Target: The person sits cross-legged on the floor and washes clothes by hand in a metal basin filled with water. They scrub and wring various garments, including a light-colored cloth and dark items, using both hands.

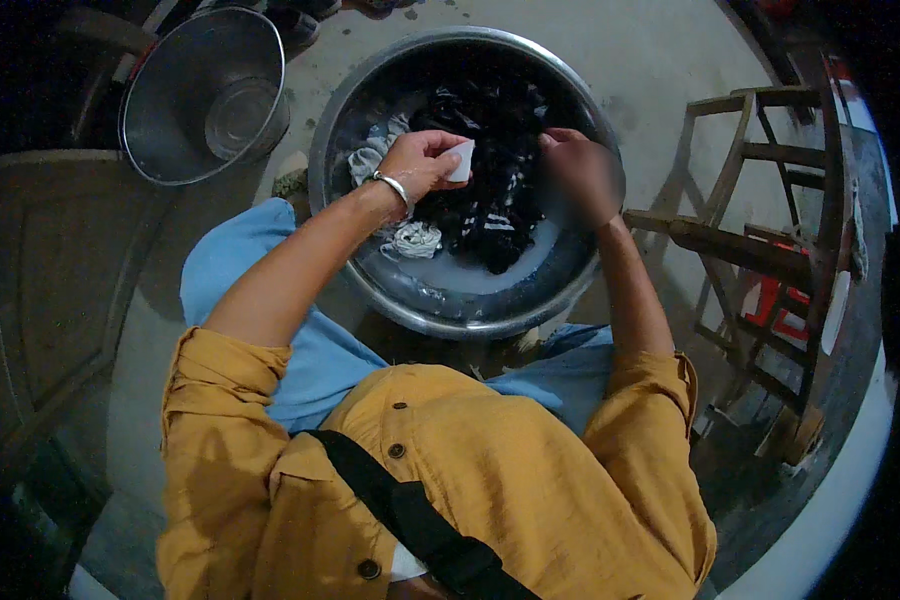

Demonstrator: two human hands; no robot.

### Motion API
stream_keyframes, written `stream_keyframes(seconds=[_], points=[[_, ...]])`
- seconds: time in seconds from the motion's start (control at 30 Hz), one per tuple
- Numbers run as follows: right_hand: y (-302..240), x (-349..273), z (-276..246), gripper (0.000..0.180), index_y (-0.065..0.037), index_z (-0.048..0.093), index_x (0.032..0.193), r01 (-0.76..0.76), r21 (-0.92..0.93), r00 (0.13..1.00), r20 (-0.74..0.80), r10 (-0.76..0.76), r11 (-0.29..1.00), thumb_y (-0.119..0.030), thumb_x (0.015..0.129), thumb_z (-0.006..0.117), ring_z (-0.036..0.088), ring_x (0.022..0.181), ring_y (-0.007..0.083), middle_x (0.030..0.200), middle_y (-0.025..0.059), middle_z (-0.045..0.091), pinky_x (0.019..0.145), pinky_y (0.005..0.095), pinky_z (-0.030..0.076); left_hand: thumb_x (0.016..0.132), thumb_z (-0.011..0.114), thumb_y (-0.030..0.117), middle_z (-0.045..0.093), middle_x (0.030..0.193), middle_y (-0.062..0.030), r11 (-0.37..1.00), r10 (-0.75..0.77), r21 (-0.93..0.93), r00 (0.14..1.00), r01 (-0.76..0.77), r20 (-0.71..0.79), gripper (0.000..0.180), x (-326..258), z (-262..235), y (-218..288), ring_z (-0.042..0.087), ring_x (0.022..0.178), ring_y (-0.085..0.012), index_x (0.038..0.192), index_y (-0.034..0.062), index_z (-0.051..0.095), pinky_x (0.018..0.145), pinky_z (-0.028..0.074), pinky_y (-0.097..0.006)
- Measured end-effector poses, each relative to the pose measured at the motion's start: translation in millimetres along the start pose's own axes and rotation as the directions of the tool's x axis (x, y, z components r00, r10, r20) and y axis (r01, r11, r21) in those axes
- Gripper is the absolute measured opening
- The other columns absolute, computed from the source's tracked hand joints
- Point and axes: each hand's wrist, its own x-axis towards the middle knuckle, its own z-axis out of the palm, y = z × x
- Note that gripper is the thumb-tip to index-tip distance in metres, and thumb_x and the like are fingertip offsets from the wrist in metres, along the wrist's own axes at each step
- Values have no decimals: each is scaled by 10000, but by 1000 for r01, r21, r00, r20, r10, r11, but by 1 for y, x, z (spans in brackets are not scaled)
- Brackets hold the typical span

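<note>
My left hand (426, 166), with a silver bangle at the wrist, is closed on a white block that looks like a bar of soap (461, 160). It hovers over a wide metal basin (410, 313). Wet black clothing (500, 200) with white marks lies heaped in the basin's middle. At the basin's right side, my right hand (582, 172) has its fingers curled at the edge of the black clothing and seems to grip it; part of this hand is smeared. White cloth (413, 240) sits beside the black heap, in cloudy water (470, 273).
A metal bucket (240, 110) stands tilted in view at the upper left. To the right is a wooden chair-like frame (760, 240), with a red and white object (770, 303) behind its bars. A wooden panel (55, 270) stands at the left. My knees flank the basin.
</note>
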Motion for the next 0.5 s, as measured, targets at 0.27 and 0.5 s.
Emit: stream_keyframes(seconds=[0.27,0.5], points=[[6,-15,30,212,-13,599,958,133,-157,991,31,-130,979,-162,806,597,565,640,118,815,77,606,581,228,487,801,585,93,586,913,-129,999,-32,39,999,31,17,310,-11,13,14,606,791,-186,1079,-11,494,633,543,-250],[-37,-89,-14,153,-6,623,854,362,76,855,-424,-299,929,-129,764,640,548,625,109,720,27,593,536,235,463,845,544,269,578,702,-68,995,-86,55,994,83,66,313,-13,43,30,598,580,-142,1050,34,517,467,486,-209]])
